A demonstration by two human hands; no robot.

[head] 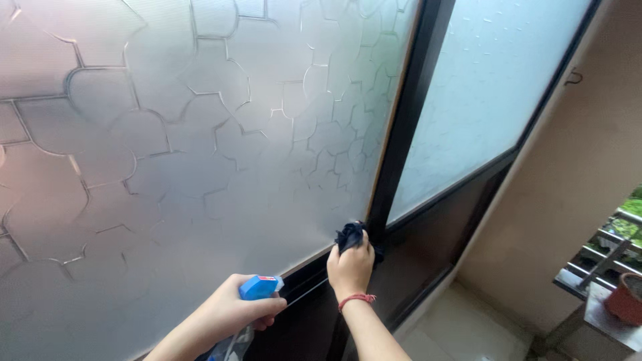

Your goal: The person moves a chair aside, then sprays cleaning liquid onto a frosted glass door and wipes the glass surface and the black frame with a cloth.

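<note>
1. Right hand (350, 267) is bunched tight around a dark cleaning cloth (352, 236), pressing it against the dark door frame (401, 127) right at the bottom corner of the frosted patterned glass panel (174, 147)
2. There's a red bracelet (355, 300) on that wrist
3. Left hand (237, 309) is wrapped around a spray bottle with a blue trigger head (259, 287), held low just in front of the glass, a bit left of the cloth hand
4. The two hands are near each other but not touching
5. A second frosted pane (488, 87) sits to the right of the frame, and over in the far right corner there's a terracotta pot (625, 299) on a ledge by a railing (618, 237)
</note>
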